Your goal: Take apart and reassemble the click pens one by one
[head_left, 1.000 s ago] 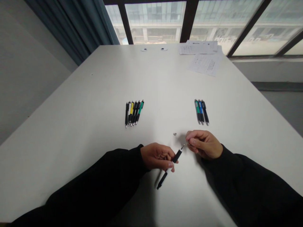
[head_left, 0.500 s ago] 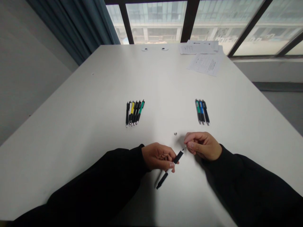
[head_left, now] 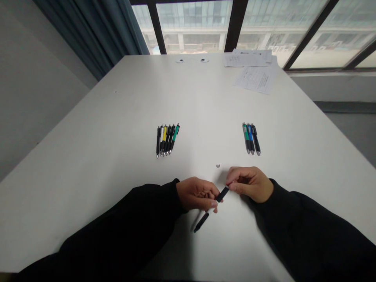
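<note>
My left hand point(head_left: 196, 194) is closed around the middle of a black pen point(head_left: 205, 218) that slants from lower left to upper right just above the white table point(head_left: 88, 156). The fingers of my right hand point(head_left: 249, 183) are pinched together at the pen's upper tip, touching it. What the right fingers hold is too small to make out. A small silver piece point(head_left: 217, 166) lies on the table just beyond both hands.
A row of several pens point(head_left: 167, 139) in black, yellow and green lies left of centre. Three pens point(head_left: 251, 138), green, blue and black, lie to the right. Printed papers point(head_left: 252, 72) rest at the far right edge by the window.
My right hand has moved left and down until its pinched fingers meet the pen's upper tip. The left hand and pen have barely moved.
</note>
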`<state>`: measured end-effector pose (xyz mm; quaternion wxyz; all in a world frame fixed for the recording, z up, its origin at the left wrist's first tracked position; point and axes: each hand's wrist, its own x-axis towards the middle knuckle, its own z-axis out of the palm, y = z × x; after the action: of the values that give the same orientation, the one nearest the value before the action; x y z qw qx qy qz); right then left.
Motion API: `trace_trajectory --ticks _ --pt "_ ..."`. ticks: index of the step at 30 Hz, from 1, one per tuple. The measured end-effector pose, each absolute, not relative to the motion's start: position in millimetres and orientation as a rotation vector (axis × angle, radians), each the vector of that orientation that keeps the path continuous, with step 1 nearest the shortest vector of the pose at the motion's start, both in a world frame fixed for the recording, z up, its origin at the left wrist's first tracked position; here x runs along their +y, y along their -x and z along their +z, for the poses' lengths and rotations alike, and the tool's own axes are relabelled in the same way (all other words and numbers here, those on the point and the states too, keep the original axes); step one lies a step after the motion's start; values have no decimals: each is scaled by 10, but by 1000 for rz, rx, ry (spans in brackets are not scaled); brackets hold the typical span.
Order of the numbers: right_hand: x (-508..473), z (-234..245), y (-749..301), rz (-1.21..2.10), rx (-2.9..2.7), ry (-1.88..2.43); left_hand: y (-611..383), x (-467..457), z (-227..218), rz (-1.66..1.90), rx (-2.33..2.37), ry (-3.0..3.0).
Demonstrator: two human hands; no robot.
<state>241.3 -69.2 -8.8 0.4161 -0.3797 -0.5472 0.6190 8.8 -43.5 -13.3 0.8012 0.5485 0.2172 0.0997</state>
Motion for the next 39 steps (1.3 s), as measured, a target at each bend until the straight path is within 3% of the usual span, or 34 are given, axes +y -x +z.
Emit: trace_trajectory --ticks 7,14,20,23,30,39 --pt "-694 -56 -2413 1521 -1480 906 -92 -432 -163 224 437 -1146" --pt "-647 -68 -2423 662 -1959 1167 -101 -443 -156 237 439 -1119" --pt "-561 -164 -2316 386 -2269 1132 -113 -425 -121 235 417 -1160" --pt "-557 -141 -2334 488 -2197 1085 -102 -425 -121 252 449 -1165" --pt "-649 -78 -2468 1328 -1330 1042 -84 -431 -131 235 472 -1136" --pt "-662 -147 -2466 1483 -1173 1014 -85 -432 -138 199 482 -1133"
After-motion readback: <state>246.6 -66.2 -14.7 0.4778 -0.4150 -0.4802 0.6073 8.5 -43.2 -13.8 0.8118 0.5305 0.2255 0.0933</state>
